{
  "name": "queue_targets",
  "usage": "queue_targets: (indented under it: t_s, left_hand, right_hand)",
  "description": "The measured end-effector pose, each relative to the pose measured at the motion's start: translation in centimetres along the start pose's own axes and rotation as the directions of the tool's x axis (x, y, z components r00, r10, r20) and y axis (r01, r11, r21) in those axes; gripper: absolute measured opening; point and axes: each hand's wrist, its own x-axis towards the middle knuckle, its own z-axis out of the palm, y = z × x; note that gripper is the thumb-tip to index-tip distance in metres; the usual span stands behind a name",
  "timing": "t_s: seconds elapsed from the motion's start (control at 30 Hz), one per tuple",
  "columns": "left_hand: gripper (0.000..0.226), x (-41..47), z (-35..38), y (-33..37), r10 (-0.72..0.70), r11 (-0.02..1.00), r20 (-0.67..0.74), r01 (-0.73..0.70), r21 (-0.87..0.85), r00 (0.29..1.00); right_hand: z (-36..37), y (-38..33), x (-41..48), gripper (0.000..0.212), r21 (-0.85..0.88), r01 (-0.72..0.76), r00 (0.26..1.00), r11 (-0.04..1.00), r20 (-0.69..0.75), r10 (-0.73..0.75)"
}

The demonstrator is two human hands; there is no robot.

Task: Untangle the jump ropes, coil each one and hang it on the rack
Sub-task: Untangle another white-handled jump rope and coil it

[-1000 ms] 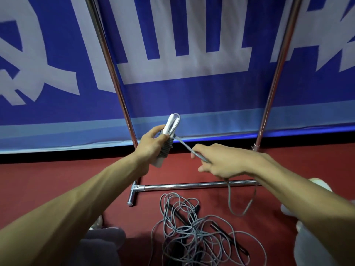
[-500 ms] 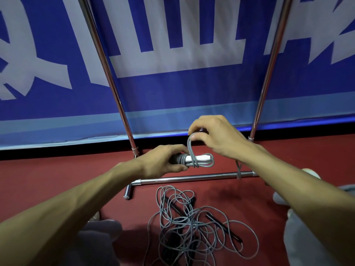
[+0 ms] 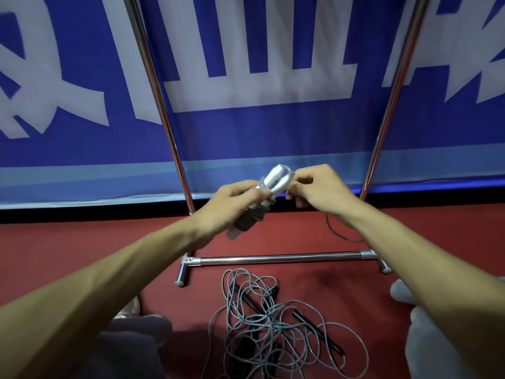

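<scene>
My left hand [image 3: 228,205] grips a pair of white jump-rope handles [image 3: 274,177] with grey cord wound round their lower part [image 3: 250,218]. My right hand [image 3: 319,188] pinches the grey cord at the handles' upper end; a loose stretch of that cord [image 3: 337,233] hangs below my right wrist. On the red floor beneath lies a tangled heap of grey ropes with black handles [image 3: 273,326]. The chrome rack's base bar [image 3: 281,259] lies just behind the heap, and its two uprights [image 3: 161,110] rise on either side of my hands.
A blue banner with large white characters [image 3: 259,77] hangs right behind the rack. My light-trousered knees [image 3: 136,346] and a white shoe [image 3: 400,289] flank the rope heap on the red floor.
The handle bundle has tilted from lying level to pointing up and right. My right hand has come off the top of the bundle and now pinches the cord at its upper end.
</scene>
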Motion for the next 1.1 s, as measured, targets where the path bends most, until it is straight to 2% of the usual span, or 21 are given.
queue_targets:
  t_s: [0.1, 0.2, 0.3, 0.37, 0.47, 0.53, 0.63, 0.7, 0.77, 0.8, 0.9, 1.0, 1.1]
  left_hand:
    - [0.014, 0.3, -1.0, 0.0, -0.038, 0.999, -0.12, 0.035, -0.027, 0.992]
    - [0.027, 0.5, -1.4, 0.0, -0.11, 0.993, -0.215, 0.096, -0.075, 0.97]
    - [0.021, 1.1, -2.0, 0.0, -0.218, 0.959, -0.269, 0.155, -0.237, 0.938]
    - [0.022, 1.5, -2.7, -0.3, -0.267, 0.927, -0.295, 0.162, -0.337, 0.917]
    - [0.021, 1.6, -3.9, -1.2, -0.254, 0.945, -0.323, 0.162, -0.285, 0.912]
    - [0.019, 1.4, -4.4, -1.8, -0.227, 0.965, -0.362, 0.159, -0.207, 0.904]
    - [0.011, 1.5, -4.7, -2.8, -0.106, 0.994, -0.379, 0.108, -0.018, 0.919]
    - [0.008, 1.7, -5.0, -3.3, 0.024, 0.954, -0.335, 0.079, 0.29, 0.942]
    - [0.017, 1.8, -4.8, -3.8, 0.102, 0.762, -0.214, 0.062, 0.645, 0.972]
    - [0.023, 1.8, -4.5, -4.0, 0.093, 0.685, -0.146, 0.043, 0.727, 0.985]
    - [0.033, 1.4, -3.0, -4.1, 0.05, 0.63, 0.046, -0.067, 0.774, 0.998]
    - [0.031, 1.2, -2.1, -3.9, 0.016, 0.581, 0.251, -0.213, 0.785, 0.968]
    - [0.037, 0.6, -1.1, -3.8, -0.102, 0.623, 0.387, -0.244, 0.743, 0.916]
  right_hand:
    - [0.6, -0.4, -0.2, 0.031, 0.086, -0.035, 0.998, 0.996, 0.06, 0.029]
    - [1.3, -0.7, -0.7, 0.033, 0.154, -0.132, 0.968, 0.979, 0.233, 0.094]
    - [1.8, -0.5, -1.3, 0.032, 0.068, -0.172, 0.914, 0.983, 0.383, 0.133]
    - [2.0, -0.3, -1.5, 0.028, -0.016, -0.152, 0.891, 0.988, 0.43, 0.144]
    - [2.2, -0.5, -1.7, 0.018, -0.088, -0.069, 0.887, 0.994, 0.45, 0.101]
    - [2.2, -1.1, -1.8, 0.009, -0.159, 0.056, 0.885, 0.986, 0.465, 0.024]
    - [2.1, -2.1, -2.1, 0.016, -0.292, 0.267, 0.874, 0.918, 0.475, -0.103]
    - [2.1, -2.7, -2.4, 0.019, -0.31, 0.326, 0.859, 0.893, 0.492, -0.142]
    - [2.2, -3.1, -2.7, 0.02, -0.316, 0.384, 0.834, 0.868, 0.522, -0.179]
    - [2.2, -3.3, -2.8, 0.02, -0.319, 0.416, 0.82, 0.851, 0.537, -0.2]
    - [2.0, -3.3, -2.8, 0.018, -0.306, 0.47, 0.819, 0.828, 0.5, -0.28]
    - [1.4, -2.7, -2.2, 0.018, -0.287, 0.435, 0.875, 0.853, 0.358, -0.326]
    - [0.5, -2.1, -1.6, 0.016, -0.253, 0.382, 0.906, 0.889, 0.292, -0.307]
